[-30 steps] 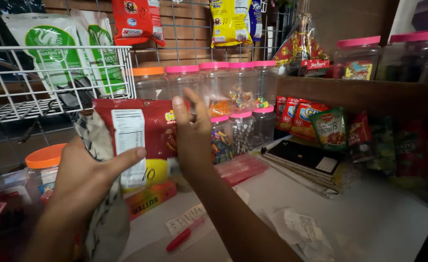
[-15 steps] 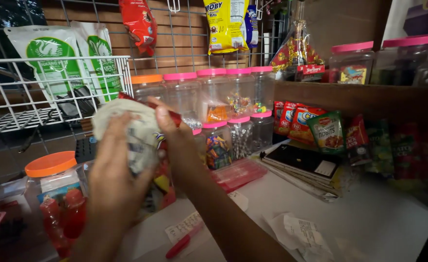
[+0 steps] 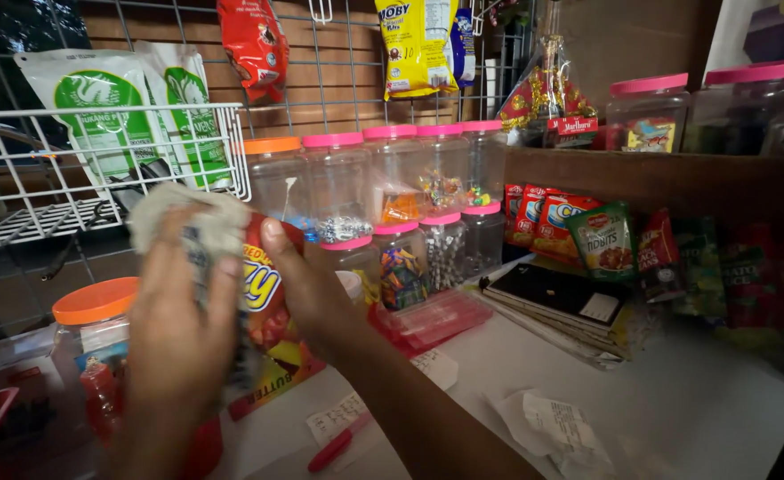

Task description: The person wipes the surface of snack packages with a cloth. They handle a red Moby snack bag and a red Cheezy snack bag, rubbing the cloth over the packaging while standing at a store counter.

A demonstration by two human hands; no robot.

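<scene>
Behind the white desk [image 3: 676, 400] a wire grid wall carries hanging snack bags, and a row of clear jars with pink lids [image 3: 392, 169] stands in front of it, with an orange-lidded jar [image 3: 98, 307] off to the left. Both of the person's hands are raised over the near left end of the desk. The left hand [image 3: 183, 329] is closed around a pale, crumpled cloth [image 3: 192, 222] and presses it flat against a red and yellow snack packet [image 3: 267, 293]. The right hand [image 3: 307, 289] grips that packet from the other side, thumb up along its edge, holding it upright in the air just in front of the jars and clear of the desk. It looks like wiping is under way, cloth on the packet's printed face. To carry on, the right hand would need a firm hold so the thin bag does not buckle, and the packet would want turning to bring its other face to the cloth. A red pen [image 3: 338, 442] and paper slips [image 3: 552, 422] lie on the desk below.
</scene>
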